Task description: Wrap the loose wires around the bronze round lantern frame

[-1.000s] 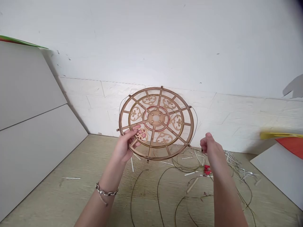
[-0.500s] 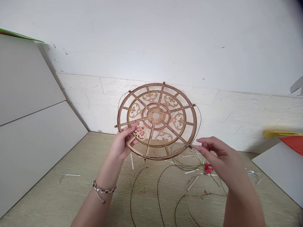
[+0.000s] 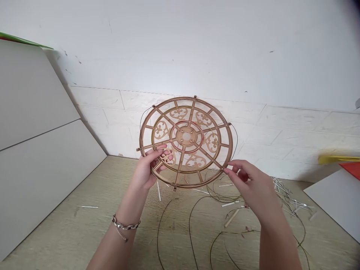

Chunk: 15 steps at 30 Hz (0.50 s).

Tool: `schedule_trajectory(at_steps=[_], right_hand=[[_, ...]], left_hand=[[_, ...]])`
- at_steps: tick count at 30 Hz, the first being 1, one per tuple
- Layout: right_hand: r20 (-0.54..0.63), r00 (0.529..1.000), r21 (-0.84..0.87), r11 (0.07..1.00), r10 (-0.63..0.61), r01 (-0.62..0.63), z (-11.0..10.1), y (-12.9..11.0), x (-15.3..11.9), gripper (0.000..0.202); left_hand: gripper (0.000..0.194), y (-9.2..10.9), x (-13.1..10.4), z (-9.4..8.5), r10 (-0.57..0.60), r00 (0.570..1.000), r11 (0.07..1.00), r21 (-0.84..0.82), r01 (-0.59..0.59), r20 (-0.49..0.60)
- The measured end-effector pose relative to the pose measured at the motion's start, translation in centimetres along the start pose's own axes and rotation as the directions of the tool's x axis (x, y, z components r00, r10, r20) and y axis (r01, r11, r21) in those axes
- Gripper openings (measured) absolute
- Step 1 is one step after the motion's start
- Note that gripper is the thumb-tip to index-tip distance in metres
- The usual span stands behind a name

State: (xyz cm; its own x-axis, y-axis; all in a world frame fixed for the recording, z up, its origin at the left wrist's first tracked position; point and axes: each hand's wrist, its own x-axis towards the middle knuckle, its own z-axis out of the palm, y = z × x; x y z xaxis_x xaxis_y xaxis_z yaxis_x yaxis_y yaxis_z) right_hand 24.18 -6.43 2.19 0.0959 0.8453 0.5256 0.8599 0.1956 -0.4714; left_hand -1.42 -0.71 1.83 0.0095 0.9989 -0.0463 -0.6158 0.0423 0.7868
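My left hand [image 3: 150,167] holds a round, bronze-coloured openwork frame [image 3: 200,180] by its lower left side, thumb in front and fingers seen through the scrollwork. The frame is tilted up off the table, with spokes, rings and small tabs on its rim. Yellowish and reddish wires run round its inner rings. A thin dark wire [image 3: 237,138] bows out from the rim on the right and runs down to my right hand [image 3: 242,176]. There the thumb and index finger are closed on this wire at the lower right tab, which they cover.
Loose wires [image 3: 189,221] curl over the wooden table [image 3: 126,258]. White strips [image 3: 230,203] lie scattered, and a pile of silvery strips [image 3: 298,204] is at the right. White panels [image 3: 42,176] stand at the left; another white panel [image 3: 334,198] is at the right. A white wall [image 3: 180,45] rises behind.
My right hand has moved slightly left and up, its fingertips now at the frame's lower right tab. A red piece on the table is now hidden behind it. The frame stays in my left hand.
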Motion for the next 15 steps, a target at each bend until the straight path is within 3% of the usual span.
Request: schedule_trajectory(at_steps=[7,15], right_hand=[[0.061,0.993,0.024,0.995,-0.098,0.096,-0.03,0.24,0.07,0.018],[0.13,0.991,-0.003,1.0,-0.019,0.019,0.34,0.23,0.26,0.019]], left_hand=[[0.021,0.03,-0.04,0.09,-0.021,1.0,1.0,0.015,0.021,-0.002],[0.024,-0.05,0.05,0.16,0.009,1.0,0.999,0.052,-0.008,-0.008]])
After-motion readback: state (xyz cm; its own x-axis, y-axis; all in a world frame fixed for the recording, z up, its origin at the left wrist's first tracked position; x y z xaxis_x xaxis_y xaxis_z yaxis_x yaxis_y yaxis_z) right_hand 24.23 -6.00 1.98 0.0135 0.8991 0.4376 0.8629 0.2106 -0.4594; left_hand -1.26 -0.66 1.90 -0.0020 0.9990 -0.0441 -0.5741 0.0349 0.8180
